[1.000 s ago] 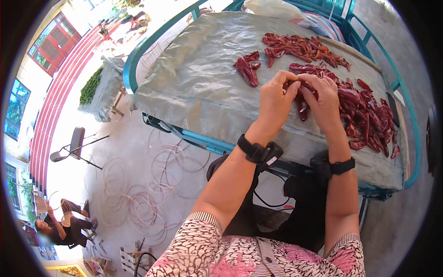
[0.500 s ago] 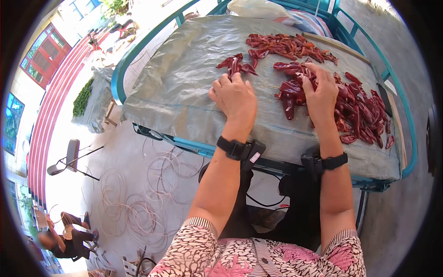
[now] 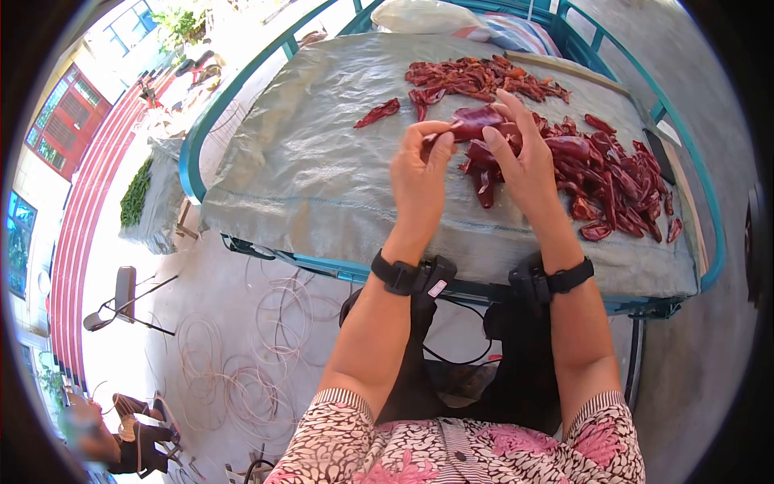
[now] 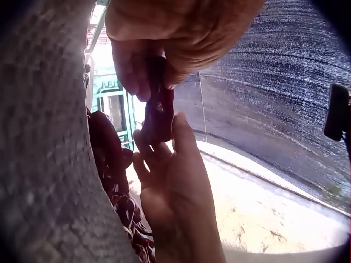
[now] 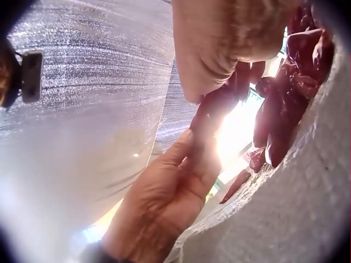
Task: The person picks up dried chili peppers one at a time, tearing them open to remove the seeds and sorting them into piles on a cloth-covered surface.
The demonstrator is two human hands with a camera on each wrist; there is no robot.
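Note:
A dark red, wrinkled chili pepper (image 3: pixel 477 121) is held between both hands above the sheet. My left hand (image 3: pixel 419 181) pinches one end of it between thumb and fingers. At the other end, my right hand (image 3: pixel 528 165) has its thumb on one side and fingers on the other. In the left wrist view the pepper (image 4: pixel 160 112) spans the gap between the two hands. A heap of similar red peppers (image 3: pixel 613 177) lies just right of the right hand. One lone pepper (image 3: pixel 376 113) lies left of the hands.
A second pile of shrivelled, brighter red peppers (image 3: pixel 484 77) lies farther back. The grey-green woven sheet (image 3: pixel 306 153) covers a cart bed with blue rails (image 3: pixel 193 153). A dark flat object (image 3: pixel 659 156) lies near the right rail. Sacks (image 3: pixel 431 18) sit at the far end.
Both hands first worked together over the heap, then the left hand reached to the small group of peppers at left. It has come back right with a pepper, which both hands now hold.

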